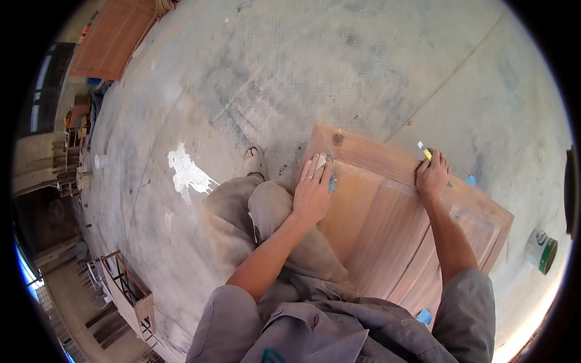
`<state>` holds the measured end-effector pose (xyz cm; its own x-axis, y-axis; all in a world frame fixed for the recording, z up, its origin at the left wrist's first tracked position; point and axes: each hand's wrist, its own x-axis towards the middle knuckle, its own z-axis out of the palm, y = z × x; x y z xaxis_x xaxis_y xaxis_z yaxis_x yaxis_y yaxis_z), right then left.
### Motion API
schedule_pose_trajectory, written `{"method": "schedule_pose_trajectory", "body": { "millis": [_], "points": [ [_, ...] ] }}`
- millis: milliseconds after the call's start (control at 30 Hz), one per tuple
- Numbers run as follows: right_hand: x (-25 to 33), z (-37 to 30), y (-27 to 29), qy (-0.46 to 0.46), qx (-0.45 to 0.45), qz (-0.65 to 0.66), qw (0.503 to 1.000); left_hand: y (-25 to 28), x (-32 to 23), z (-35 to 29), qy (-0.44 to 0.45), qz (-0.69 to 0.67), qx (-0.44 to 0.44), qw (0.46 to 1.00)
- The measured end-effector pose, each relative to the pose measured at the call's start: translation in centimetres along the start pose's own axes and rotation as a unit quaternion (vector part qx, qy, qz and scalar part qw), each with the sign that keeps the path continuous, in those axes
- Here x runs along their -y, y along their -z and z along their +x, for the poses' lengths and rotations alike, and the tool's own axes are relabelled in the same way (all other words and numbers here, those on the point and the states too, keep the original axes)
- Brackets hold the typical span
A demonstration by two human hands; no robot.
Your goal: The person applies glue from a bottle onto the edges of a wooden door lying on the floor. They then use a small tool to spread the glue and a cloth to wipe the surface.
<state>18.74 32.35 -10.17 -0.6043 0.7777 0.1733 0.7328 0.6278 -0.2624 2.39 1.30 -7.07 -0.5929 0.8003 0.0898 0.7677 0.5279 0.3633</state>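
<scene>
A brown wooden panel door (381, 230) with raised panels lies in front of me, partly across my leg. My left hand (311, 193) presses a folded piece of sandpaper (331, 175), tan on one side and blue-grey on the other, against the frame near the door's far left corner. Its fingers are close together over the paper. At the far long edge, my right hand (433, 174) is closed around a slim yellow tool with a short pale blade (425, 151). The tool's exact kind cannot be made out. That hand also rests on the door's edge.
White spilled paint (187, 172) marks the concrete floor at left. A white and green bucket (540, 251) lies tipped at right. Blue scraps (424, 316) show by the door. Another wooden door (115, 39) and a wooden frame (127, 290) stand at far left.
</scene>
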Motion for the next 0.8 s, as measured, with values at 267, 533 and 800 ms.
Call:
{"method": "schedule_pose_trajectory", "body": {
  "millis": [267, 533, 800],
  "points": [
    [-0.1, -0.7, 0.1, -0.002, 0.003, 0.010, 1.000, 1.6, 2.7, 5.3, -0.088, 0.005, 0.038, 0.995],
    [-0.9, -0.4, -0.2, -0.001, -0.015, 0.013, 1.000, 1.0, 1.9, 5.2, -0.104, 0.018, 0.047, 0.993],
    [-0.2, -0.5, -0.1, -0.003, -0.005, 0.015, 1.000, -0.2, 2.1, 6.6, -0.098, 0.004, 0.023, 0.995]
  ]
}}
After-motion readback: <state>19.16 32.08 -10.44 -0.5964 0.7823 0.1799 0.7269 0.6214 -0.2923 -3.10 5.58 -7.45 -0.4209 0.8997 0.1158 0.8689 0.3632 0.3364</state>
